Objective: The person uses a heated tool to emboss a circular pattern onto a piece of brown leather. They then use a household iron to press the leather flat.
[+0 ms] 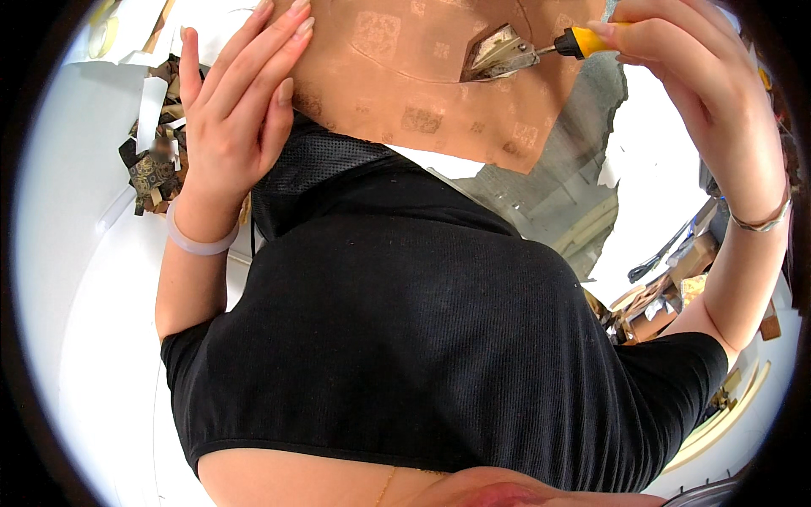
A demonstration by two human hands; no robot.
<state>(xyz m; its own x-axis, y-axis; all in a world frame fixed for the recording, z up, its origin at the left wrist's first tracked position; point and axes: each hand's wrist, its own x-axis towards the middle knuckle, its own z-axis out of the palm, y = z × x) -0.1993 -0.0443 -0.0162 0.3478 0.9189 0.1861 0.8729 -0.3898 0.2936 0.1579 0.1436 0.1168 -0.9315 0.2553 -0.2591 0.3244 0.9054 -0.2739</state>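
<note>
A: On the far side in the head view, what in hand?

B: At far right, a yellow-handled tool (581, 42), pinched between thumb and fingers of the right hand (688, 63). Metal head (504, 55) on or just over the brown sheet (346, 93); exact contact hard to tell.

A: And to the left?

B: At the sheet's left edge, the left hand (232, 118), back upward. Fingers nearly straight, two close together, the outer ones spread, clasped on nothing. Any pressure on the sheet: cannot tell.

A: Where to find the sheet?

B: Far and central, between both hands, near right corner over a glassy grey panel (557, 198). Dark patterned scraps (156, 173) well off to the left.

A: How far along?

B: Partway, at a guess. Visible on the sheet, a thin curved line (393, 71), leading left and far from the metal head. Drawn, scored or cut: cannot tell.

A: And left to do?

B: Perhaps more along that curve. No piece visibly lifted free; far end out of view, so remaining length unknown.
</note>
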